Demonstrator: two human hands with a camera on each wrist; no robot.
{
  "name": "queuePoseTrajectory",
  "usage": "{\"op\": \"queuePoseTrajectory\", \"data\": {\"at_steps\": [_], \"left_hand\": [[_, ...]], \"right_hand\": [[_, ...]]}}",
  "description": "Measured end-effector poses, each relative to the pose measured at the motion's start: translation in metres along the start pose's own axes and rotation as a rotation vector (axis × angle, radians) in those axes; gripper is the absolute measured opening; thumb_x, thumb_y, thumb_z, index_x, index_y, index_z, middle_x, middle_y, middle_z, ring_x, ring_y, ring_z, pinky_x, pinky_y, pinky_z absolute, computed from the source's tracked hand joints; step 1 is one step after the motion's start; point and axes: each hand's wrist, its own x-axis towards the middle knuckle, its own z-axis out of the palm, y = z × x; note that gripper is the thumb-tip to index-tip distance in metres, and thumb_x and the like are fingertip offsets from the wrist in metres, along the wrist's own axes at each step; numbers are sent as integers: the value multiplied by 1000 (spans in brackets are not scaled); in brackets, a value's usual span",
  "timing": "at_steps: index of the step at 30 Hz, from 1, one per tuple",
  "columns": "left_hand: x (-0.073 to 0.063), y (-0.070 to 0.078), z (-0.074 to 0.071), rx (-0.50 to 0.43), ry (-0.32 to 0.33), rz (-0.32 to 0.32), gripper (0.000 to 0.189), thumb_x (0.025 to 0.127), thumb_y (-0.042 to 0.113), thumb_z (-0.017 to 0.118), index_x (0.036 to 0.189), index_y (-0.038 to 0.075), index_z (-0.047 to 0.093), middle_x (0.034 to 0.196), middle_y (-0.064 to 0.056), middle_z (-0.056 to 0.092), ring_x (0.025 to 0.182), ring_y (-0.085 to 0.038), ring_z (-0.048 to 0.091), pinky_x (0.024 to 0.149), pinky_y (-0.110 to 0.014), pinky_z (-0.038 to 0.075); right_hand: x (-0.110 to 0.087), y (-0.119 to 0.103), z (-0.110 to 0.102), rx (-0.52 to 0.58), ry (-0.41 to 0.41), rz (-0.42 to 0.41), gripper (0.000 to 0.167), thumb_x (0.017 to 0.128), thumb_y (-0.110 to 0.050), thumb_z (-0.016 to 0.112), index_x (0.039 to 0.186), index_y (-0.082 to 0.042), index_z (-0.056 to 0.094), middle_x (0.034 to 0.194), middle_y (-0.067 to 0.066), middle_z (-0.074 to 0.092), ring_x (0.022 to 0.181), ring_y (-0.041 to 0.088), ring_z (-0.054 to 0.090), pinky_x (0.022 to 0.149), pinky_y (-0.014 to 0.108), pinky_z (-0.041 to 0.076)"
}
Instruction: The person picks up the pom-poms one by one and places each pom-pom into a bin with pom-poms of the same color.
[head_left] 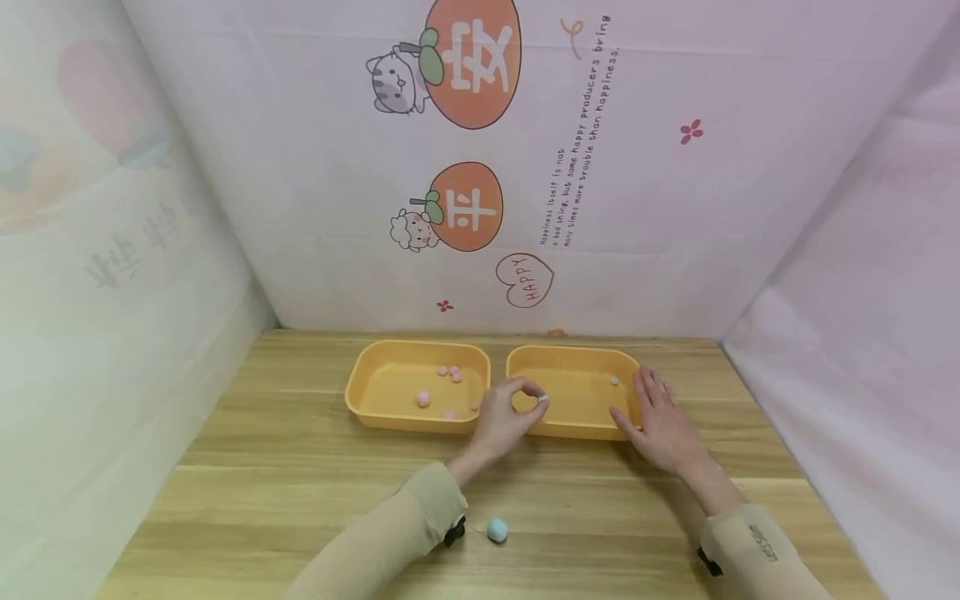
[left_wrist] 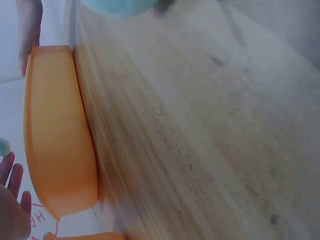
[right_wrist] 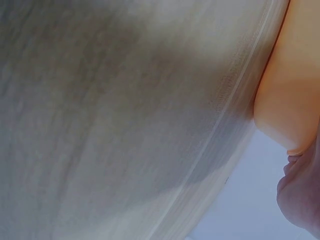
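Observation:
My left hand (head_left: 501,421) pinches a small pale blue ball (head_left: 543,398) between thumb and forefinger, above the left end of the right-hand yellow tray (head_left: 577,431). In the left wrist view that ball (left_wrist: 4,147) shows at the fingertips, beside the tray's wall (left_wrist: 60,130). My right hand (head_left: 666,429) rests on the right end of the same tray, fingers straight along the rim and thumb at the near corner. Inside this tray lies a tiny pale green ball (head_left: 614,381). A larger light blue lump (head_left: 497,530) sits on the table near my left cuff.
To the left stands a second yellow tray (head_left: 408,422) with several pink balls (head_left: 423,399) in it. Both trays are on a wooden table (head_left: 300,500), close to the printed cloth wall (head_left: 622,292) at the back. Cloth also hangs at both sides.

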Motion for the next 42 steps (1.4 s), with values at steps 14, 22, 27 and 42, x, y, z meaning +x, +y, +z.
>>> {"op": "queuePoseTrajectory", "data": {"at_steps": [14, 22, 27, 42], "left_hand": [[11, -5, 8, -11, 30, -51, 9, 100, 11, 79, 107, 5, 79, 110, -10, 83, 114, -29, 78, 106, -55, 61], [16, -7, 13, 16, 30, -47, 8, 100, 11, 79, 106, 7, 79, 109, -8, 84, 112, -25, 79, 105, -50, 63], [19, -6, 16, 48, 31, -51, 8, 101, 12, 78, 107, 8, 80, 110, -7, 85, 113, -25, 79, 105, -47, 63], [20, -53, 37, 87, -25, -30, 25, 98, 40, 82, 119, 26, 80, 130, 8, 81, 98, -3, 73, 94, -27, 61]], "right_hand": [[1, -6, 4, 14, 34, -12, 94, 114, -53, 48, 167, 18, 17, 178, 40, 9, 167, 59, 12, 138, 67, 14], [1, -6, 3, 14, 13, -1, 94, 115, -53, 47, 167, 18, 16, 179, 39, 7, 168, 58, 10, 138, 69, 14], [1, -5, 3, 25, 14, 6, 93, 115, -52, 47, 168, 17, 16, 180, 37, 5, 168, 57, 10, 138, 69, 13], [0, -3, 2, 13, 12, 10, 91, 115, -52, 46, 168, 16, 18, 180, 37, 6, 168, 56, 9, 138, 69, 14]]}}
